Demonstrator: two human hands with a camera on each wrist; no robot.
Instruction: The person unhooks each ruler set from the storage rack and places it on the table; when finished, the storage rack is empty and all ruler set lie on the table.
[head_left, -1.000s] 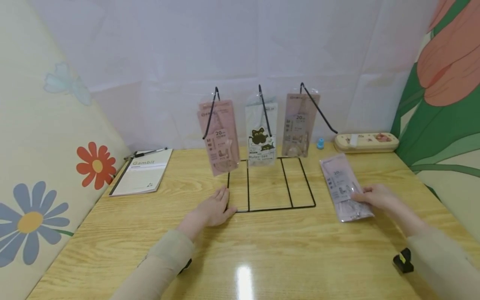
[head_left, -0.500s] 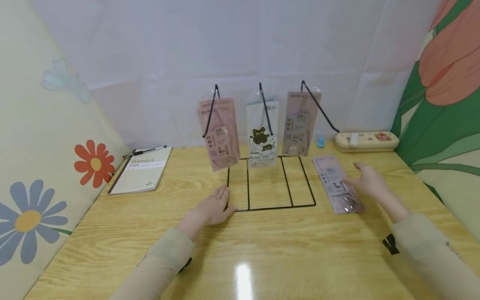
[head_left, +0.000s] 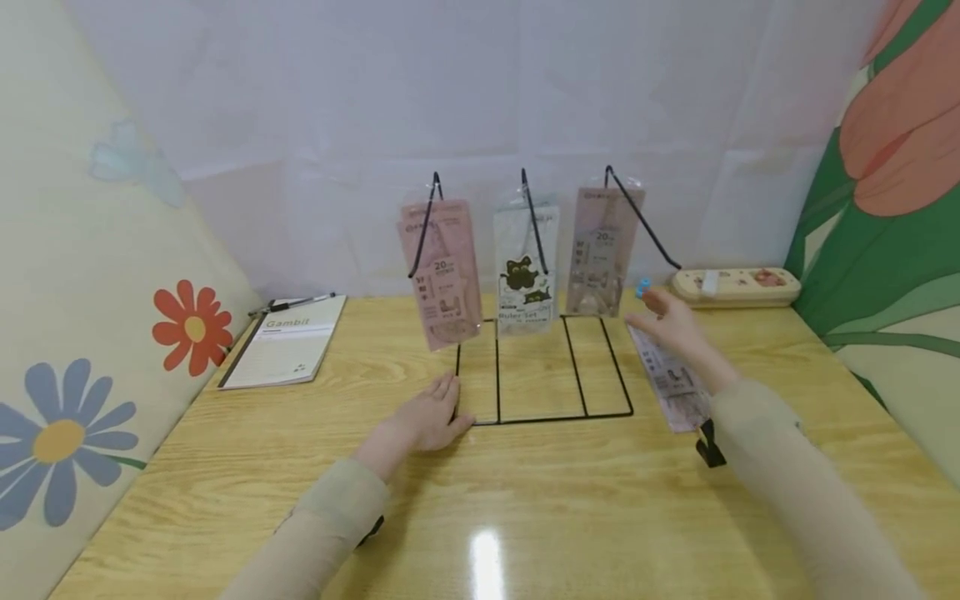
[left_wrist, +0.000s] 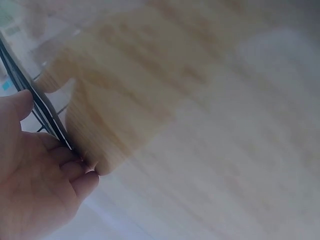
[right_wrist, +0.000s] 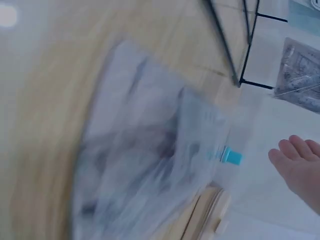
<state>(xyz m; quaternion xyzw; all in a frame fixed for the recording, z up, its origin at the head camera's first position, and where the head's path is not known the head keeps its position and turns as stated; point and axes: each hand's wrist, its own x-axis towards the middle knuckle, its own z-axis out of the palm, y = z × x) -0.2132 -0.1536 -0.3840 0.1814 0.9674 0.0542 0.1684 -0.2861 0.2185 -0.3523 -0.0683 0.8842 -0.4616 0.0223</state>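
Note:
My left hand (head_left: 427,417) rests at the near left corner of a black wire rack (head_left: 542,419), fingers stretched out; in the left wrist view its fingertips touch the wire. From the rack's hooks hang pink ruler-set packs (head_left: 448,287) on the left, a white ruler-set pack with black cats (head_left: 519,293) in the middle and another pink pack (head_left: 596,258) on the right. Another pink pack (head_left: 670,379) lies on the table right of the rack, partly hidden under my right hand (head_left: 678,329). That hand is raised and holds nothing, near the rack's right hook.
A small blue object (head_left: 642,288) stands just beyond my right hand. Behind it lies a cream pencil case (head_left: 738,286). At the back left is a notebook (head_left: 288,350) with a black pen (head_left: 300,303) across its top. A white cloth backdrop (head_left: 337,167) closes off the rear.
My right hand has let go of the loose pink pack, leaving it flat on the table, and has moved forward and left toward the rack. My left hand stays in place.

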